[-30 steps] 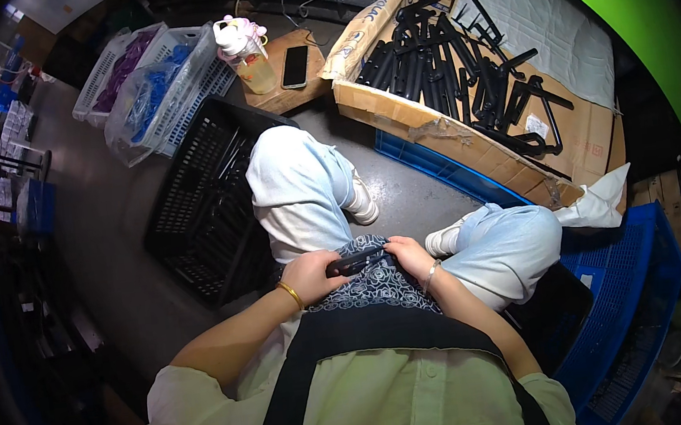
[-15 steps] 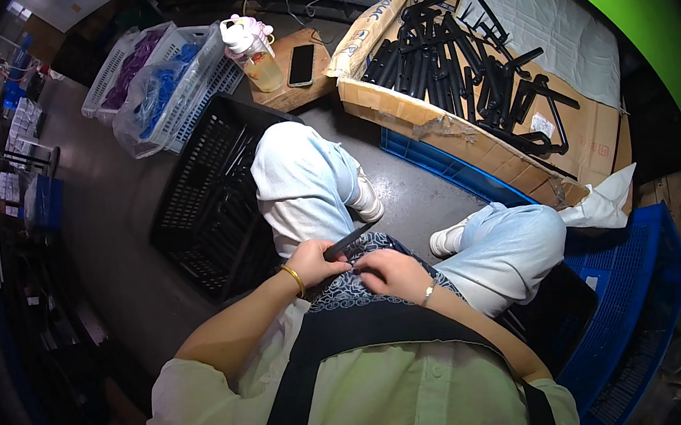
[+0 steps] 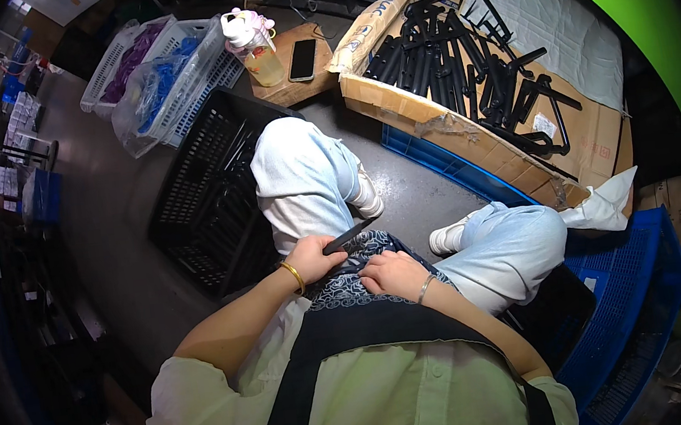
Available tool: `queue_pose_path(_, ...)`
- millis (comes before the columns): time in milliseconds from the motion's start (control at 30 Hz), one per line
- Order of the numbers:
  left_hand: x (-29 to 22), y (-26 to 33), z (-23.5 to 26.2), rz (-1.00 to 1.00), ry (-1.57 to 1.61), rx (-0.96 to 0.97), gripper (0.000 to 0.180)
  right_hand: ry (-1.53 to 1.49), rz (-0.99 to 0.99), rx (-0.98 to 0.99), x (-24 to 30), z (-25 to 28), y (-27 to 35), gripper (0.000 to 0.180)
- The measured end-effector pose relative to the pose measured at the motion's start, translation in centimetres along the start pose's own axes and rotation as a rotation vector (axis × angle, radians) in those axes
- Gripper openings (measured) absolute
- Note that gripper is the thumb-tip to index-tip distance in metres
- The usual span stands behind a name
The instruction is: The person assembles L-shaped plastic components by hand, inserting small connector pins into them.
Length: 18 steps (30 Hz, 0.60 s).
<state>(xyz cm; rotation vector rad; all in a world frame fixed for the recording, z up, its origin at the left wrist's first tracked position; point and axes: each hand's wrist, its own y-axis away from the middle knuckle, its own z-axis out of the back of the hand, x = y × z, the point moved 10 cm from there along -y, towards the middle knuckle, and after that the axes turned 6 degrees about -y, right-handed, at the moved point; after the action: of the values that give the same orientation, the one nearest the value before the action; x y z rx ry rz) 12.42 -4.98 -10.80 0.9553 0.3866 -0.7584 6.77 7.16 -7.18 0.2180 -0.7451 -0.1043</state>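
Left hand point(image 3: 312, 259) closed around a slim black rod point(image 3: 349, 236), tip poking out toward the knees, just above the lap. Right hand point(image 3: 395, 274) resting loosely curled on the patterned dark cloth point(image 3: 347, 285) across the lap, holding nothing visible. Black plastic crate point(image 3: 209, 198) right beside the left knee. Further out, cardboard box point(image 3: 465, 127) heaped with more black rods point(image 3: 457, 56). Bottle point(image 3: 254, 42) and phone point(image 3: 302, 59) on a small wooden board up top.

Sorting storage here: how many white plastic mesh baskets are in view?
2, side by side at upper left: one white basket holding purple items, one white basket holding bagged blue items. Others may be hidden.
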Motion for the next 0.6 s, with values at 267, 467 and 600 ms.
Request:
queue_pose_path(267,-4.7,0.0,3.8,-0.279,0.083,-0.286,0.023,-0.199,0.473,-0.285,6.1,3.1,-0.6,0.022)
queue_pose_path(467,-7.2,0.6,4.1,-0.263,0.134,-0.227,0.021,0.092,0.033,-0.211,6.8,2.6,-2.3,0.016)
queue_pose_path(600,-8.2,0.9,4.4,-0.244,0.228,-0.191,0.019,0.137,0.186,-0.406,8.6,5.4,-0.3,0.012)
